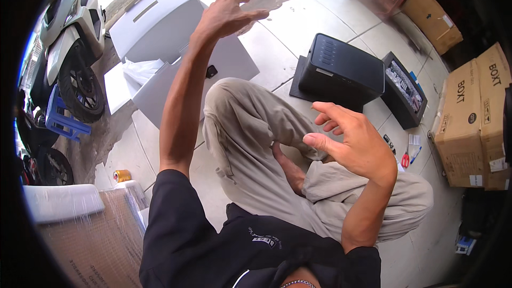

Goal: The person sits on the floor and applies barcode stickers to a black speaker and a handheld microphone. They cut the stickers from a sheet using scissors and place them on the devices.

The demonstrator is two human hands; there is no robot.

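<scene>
My left hand (226, 15) is raised over the opened white cardboard box (216, 53). Its fingers are spread and nothing is in them. Above my bent knee hovers my right hand (354, 144), empty too, with the fingers apart and slightly curved. Just beyond it a black box-shaped device (346, 64) stands on the tiles, a row of small marks along its top. Right of that leans a black frame-like panel (406, 90) with a patterned window. Inside the white box a crumpled white plastic bag (143, 70) shows between the flaps.
Red-handled scissors (406, 160) and a blue pen (416, 156) lie on the floor at right. Large brown cartons (461, 122) stand beyond them. At left are a parked scooter (74, 48), a blue plastic stool (64, 117), a gold can (121, 175) and a plastic-wrapped carton (96, 234).
</scene>
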